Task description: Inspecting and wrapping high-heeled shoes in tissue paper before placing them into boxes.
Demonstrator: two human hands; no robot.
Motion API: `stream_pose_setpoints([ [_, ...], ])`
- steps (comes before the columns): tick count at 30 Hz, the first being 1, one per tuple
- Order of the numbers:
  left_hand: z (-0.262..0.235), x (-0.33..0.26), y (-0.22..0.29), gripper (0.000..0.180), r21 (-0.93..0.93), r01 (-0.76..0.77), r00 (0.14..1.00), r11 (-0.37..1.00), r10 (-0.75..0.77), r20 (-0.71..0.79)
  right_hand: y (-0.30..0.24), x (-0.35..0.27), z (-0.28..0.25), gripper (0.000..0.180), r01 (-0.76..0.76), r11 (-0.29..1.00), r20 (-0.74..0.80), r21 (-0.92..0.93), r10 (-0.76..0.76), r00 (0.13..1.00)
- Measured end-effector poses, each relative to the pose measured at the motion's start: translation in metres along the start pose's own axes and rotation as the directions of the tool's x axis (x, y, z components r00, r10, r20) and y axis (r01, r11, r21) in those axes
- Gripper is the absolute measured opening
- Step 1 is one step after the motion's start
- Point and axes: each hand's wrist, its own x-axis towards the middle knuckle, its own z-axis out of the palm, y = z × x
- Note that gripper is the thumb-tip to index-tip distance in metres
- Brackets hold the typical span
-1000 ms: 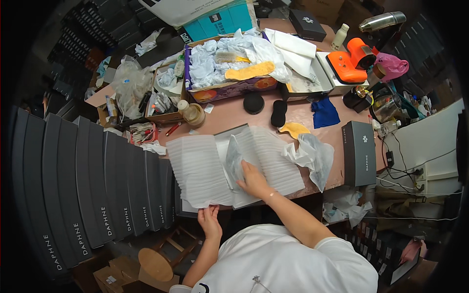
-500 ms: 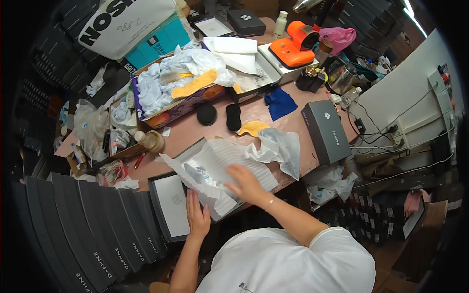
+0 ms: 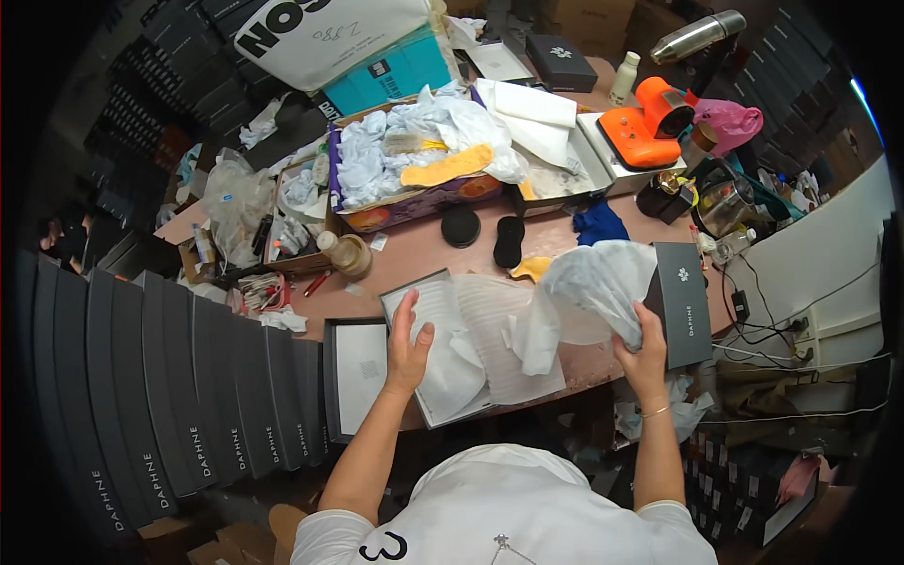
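Note:
My right hand [image 3: 643, 350] grips the edge of a crumpled sheet of white tissue paper [image 3: 598, 287], raised at the right side of the pink table. Whether anything is wrapped inside, I cannot tell. My left hand [image 3: 408, 348] is open, fingers stretched up, over the left part of a shallow grey shoebox [image 3: 421, 285]. White ribbed packing sheet [image 3: 504, 330] lies in that box and spills over its right side. Left of it sits another open grey box part [image 3: 360, 344] with a white inside. A closed dark grey shoebox [image 3: 680, 301] stands just beyond my right hand.
Grey shoeboxes [image 3: 169, 377] stand in a row at the left. Behind are a purple box of crumpled paper [image 3: 405, 207], a black round tin [image 3: 460, 228], a black brush [image 3: 508, 242], a blue cloth [image 3: 603, 223], an orange device [image 3: 643, 137] and a bottle [image 3: 347, 254].
My right hand has moved right from over the box and taken hold of the tissue paper, lifting it. My left hand has come up off the box's edge. The whole view has shifted.

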Motion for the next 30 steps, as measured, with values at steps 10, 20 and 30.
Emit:
stream_pose_setpoints([
  [10,0.031,-0.03,-0.035,0.057,-0.542,0.607,0.741,0.582,-0.66,0.122,-0.164,-0.01,0.126,0.063,0.196,0.978,0.693,0.065,-0.185,0.697],
  [20,-0.042,-0.097,-0.098,0.064,0.312,0.271,0.953,0.911,-0.208,-0.22,-0.096,-0.056,0.16,0.043,0.194,0.909,0.525,0.369,-0.376,0.764],
  [30,-0.139,-0.121,-0.034,0.023,0.579,0.24,0.954,0.779,-0.299,0.008,-0.111,-0.031,0.188,0.051,0.199,0.958,0.426,0.208,-0.272,0.863],
])
